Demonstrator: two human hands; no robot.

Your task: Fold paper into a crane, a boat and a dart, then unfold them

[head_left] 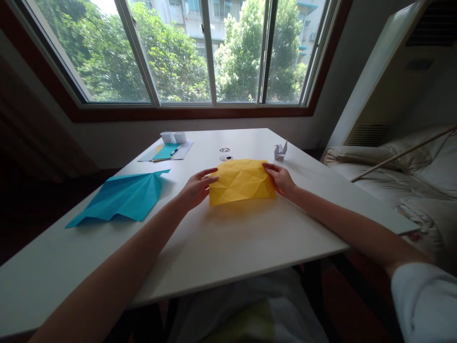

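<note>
A creased sheet of yellow paper is held up just above the white table, tilted toward me. My left hand pinches its left edge between thumb and fingers. At the upper right corner, my right hand grips the sheet the same way, thumb on the near side. Fold lines cross the yellow surface. Left of my left forearm lies a large folded sheet of blue paper, its edges raised in pleats. Beyond my right hand stands a small white origami crane.
The white table stretches toward a window. At the far left are two white containers, papers and a pen. Round fittings sit behind the yellow sheet. A cream sofa with a stick stands at right.
</note>
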